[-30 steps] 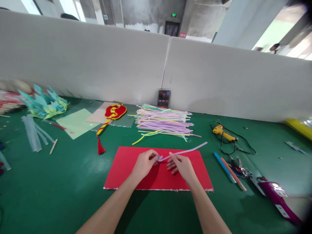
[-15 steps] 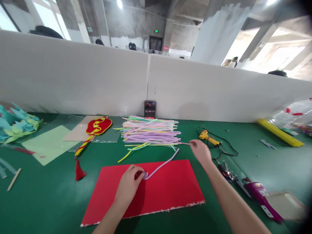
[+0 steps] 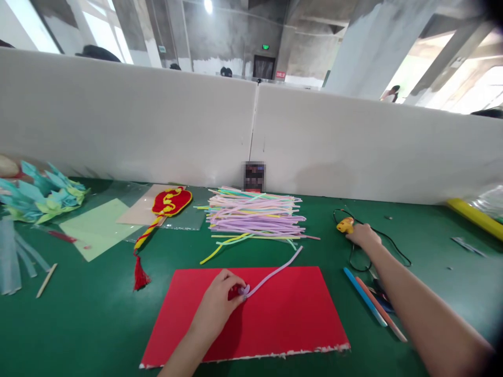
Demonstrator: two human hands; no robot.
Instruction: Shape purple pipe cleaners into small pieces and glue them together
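My left hand (image 3: 218, 303) rests on a red sheet (image 3: 283, 319) and pinches the curled end of a lilac pipe cleaner (image 3: 273, 273), whose free end reaches off the sheet's far edge. My right hand (image 3: 363, 235) is stretched out to the right and lies over a yellow glue gun (image 3: 346, 225) with a black cord (image 3: 395, 251); its fingers curl round the gun's body. A stack of pastel pipe cleaners (image 3: 255, 214) lies behind the sheet.
A red and yellow tasselled ornament (image 3: 165, 209) lies left of the stack, on pale sheets (image 3: 98, 228). Teal paper shapes (image 3: 39, 191) and clear sticks (image 3: 15, 254) are far left. Blue and orange sticks (image 3: 369, 303) lie right of the red sheet. A white partition (image 3: 157, 120) walls off the back.
My right hand let go of the lilac pipe cleaner, swung right past the stack and came down on the glue gun. My left hand kept its pinch on the curled end.
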